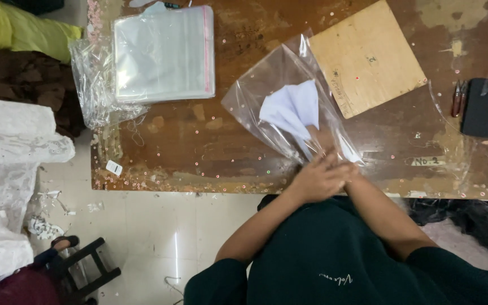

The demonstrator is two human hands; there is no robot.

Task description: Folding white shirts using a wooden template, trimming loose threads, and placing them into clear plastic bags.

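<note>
A clear plastic bag (266,85) lies slanted on the worn wooden table (199,141), with a folded white sheet (292,107) inside it. My left hand (317,178) rests over the bag's near end at the table's front edge, fingers together and pressing on the plastic. My right hand (343,164) sits under and beside the left, mostly covered by it; it appears to reach into the bag's mouth. How its fingers hold the bag is hidden.
A stack of clear bags with a pink edge strip (165,51) lies at the back left on crumpled plastic (94,85). A plywood square (368,56), small snips (457,99) and a black phone (483,107) lie to the right. White lace fabric (12,147) is beside the table.
</note>
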